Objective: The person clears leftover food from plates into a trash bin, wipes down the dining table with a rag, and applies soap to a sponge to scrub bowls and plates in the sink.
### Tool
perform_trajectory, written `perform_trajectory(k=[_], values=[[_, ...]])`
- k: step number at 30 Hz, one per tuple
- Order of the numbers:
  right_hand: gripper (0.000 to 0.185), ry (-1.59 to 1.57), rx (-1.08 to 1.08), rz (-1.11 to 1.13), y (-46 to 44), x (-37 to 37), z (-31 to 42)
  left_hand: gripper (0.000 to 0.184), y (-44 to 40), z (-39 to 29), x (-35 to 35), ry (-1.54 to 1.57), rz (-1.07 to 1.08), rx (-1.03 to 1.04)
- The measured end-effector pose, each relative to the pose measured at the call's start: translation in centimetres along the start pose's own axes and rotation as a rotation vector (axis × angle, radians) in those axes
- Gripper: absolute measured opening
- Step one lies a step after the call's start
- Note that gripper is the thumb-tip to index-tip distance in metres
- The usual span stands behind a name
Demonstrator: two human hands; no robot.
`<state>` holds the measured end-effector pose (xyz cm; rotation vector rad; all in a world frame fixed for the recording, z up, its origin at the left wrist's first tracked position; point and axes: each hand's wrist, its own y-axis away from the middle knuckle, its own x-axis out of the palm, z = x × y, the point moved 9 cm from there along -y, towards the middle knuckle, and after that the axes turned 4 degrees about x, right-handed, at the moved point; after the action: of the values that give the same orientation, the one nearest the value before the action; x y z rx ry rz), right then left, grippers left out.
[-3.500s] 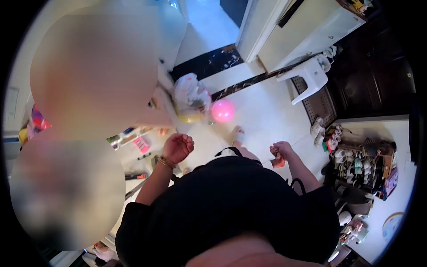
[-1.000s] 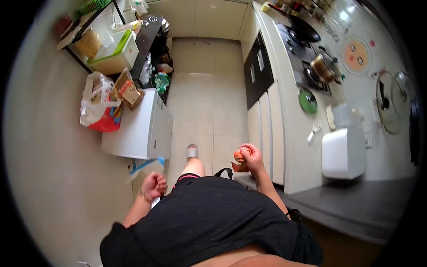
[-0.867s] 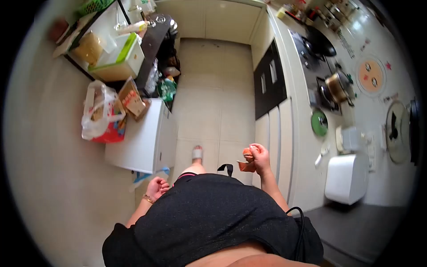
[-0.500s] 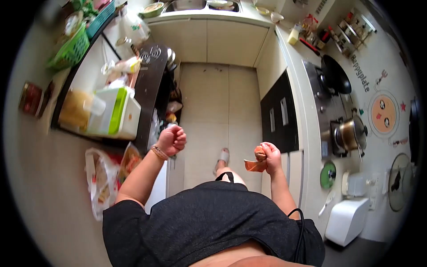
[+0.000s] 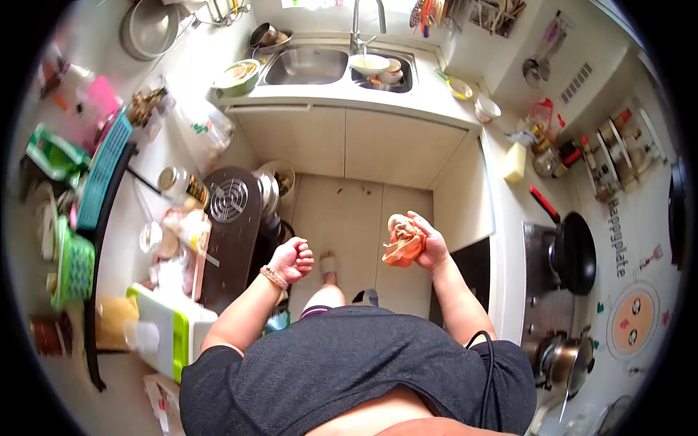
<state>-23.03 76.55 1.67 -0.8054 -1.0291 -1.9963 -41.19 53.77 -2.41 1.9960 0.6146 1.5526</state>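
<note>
In the head view my right hand [image 5: 432, 245] is closed around an orange crumpled wrapper [image 5: 404, 244] with something brownish and pale at its top, too unclear to name. The wrapper is held in the air in front of my body, over the floor. My left hand [image 5: 293, 261], with bracelets at its wrist, is curled closed with nothing visible in it. It hangs near the front end of a dark rounded shelf top [image 5: 231, 240].
Ahead stands a counter with a double sink [image 5: 305, 67] and stacked bowls [image 5: 371, 64]. At the right are a black pan [image 5: 576, 254] and a metal pot [image 5: 561, 361] on the stove [image 5: 539, 298]. Baskets [image 5: 75, 265] and a green-edged box [image 5: 178, 330] line the left.
The view has moved forward through the kitchen, so the sink is nearer and the fridge has left view. My right hand has come inward and up with the wrapper; my left hand stays curled, now lower.
</note>
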Motion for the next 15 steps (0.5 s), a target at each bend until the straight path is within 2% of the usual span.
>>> perform_trajectory(k=[3, 5, 7, 8, 11, 13, 15], values=[[0.039, -0.015, -0.011, 0.161, -6.0, 5.0, 4.3, 0.03, -6.5, -9.0, 1.3, 0.048, -0.104, 0.046], [0.043, -0.035, -0.081, 0.209, -10.0, 6.5, 7.3, 0.032, -11.7, -15.4, 3.5, 0.069, -0.071, 0.094], [0.046, -0.112, -0.054, 0.19, -14.6, 5.9, 9.8, 0.039, -17.2, -21.1, 7.3, 0.007, 0.02, 0.108], [0.049, -0.092, -0.032, 0.158, -16.6, 5.4, 11.0, 0.041, -18.4, -23.0, 10.5, 0.042, -0.009, 0.107], [0.054, -0.014, -0.12, 0.248, -20.1, 8.9, 17.4, 0.038, -24.3, -29.6, 18.1, -0.049, -0.049, 0.14], [0.049, 0.015, -0.211, 0.172, -22.0, 8.8, 21.8, 0.032, -29.5, -33.4, 22.0, -0.06, 0.012, 0.107], [0.047, 0.045, -0.261, 0.007, -25.1, 5.3, 25.5, 0.024, -35.6, -37.3, 23.7, -0.05, -0.065, 0.176]])
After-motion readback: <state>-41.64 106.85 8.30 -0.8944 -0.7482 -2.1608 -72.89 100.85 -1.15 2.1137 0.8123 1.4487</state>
